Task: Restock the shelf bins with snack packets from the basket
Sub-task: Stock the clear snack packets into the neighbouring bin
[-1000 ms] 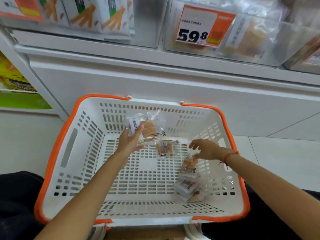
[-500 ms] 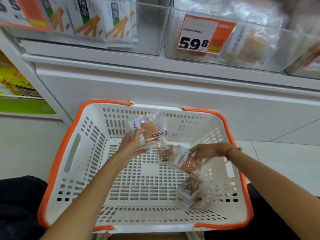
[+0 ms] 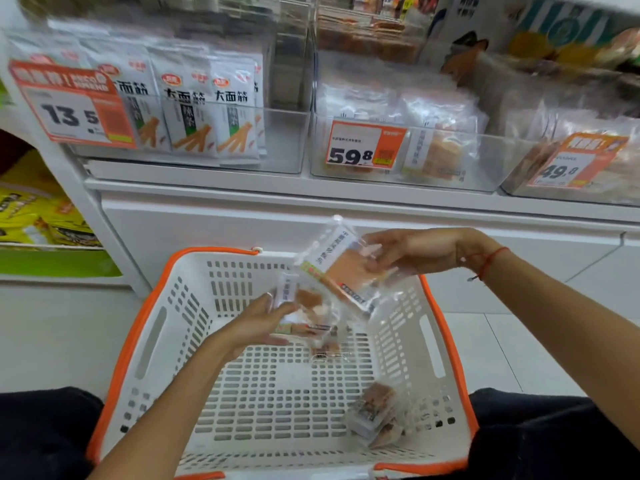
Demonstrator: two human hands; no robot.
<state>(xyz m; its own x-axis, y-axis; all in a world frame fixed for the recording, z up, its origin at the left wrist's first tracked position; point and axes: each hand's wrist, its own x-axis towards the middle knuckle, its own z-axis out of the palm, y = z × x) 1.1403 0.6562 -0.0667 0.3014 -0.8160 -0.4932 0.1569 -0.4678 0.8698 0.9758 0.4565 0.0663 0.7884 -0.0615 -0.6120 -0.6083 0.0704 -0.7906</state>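
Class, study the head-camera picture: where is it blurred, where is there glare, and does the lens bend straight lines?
Head view: motion blur smears the upper shelf bins and the packet in the left hand; the 59.8 price tag stays legible; soft glare on the clear bin fronts; the wide lens bows the shelf edge.

The basket (image 3: 145,341) floor lies mostly bare, with loose packets (image 3: 375,415) crowding only its near right corner.
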